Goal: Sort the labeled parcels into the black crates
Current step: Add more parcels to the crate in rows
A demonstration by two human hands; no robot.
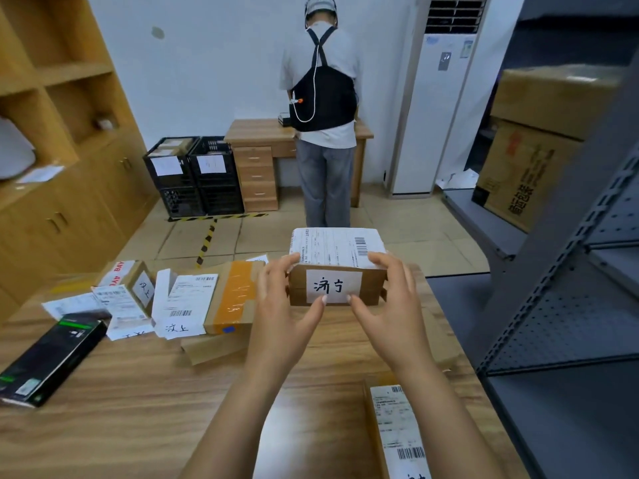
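Two hands show, the left hand [280, 302] and the right hand [390, 305], with one brown parcel [337, 267] between them; on the near desk [138, 392] lie at least five more parcels: one taped parcel [231, 299], one small box [129, 281], one white-flapped box [183, 299], one black box [52, 361] and one long parcel [394, 426], though the overlapping pile hides the exact count; four black crates [216, 181] stand in two stacks of two, bearing two white sheets [166, 165]; one person [325, 98] stands at one far desk [256, 129]; two large cartons [553, 98] sit on the grey shelving [570, 305].
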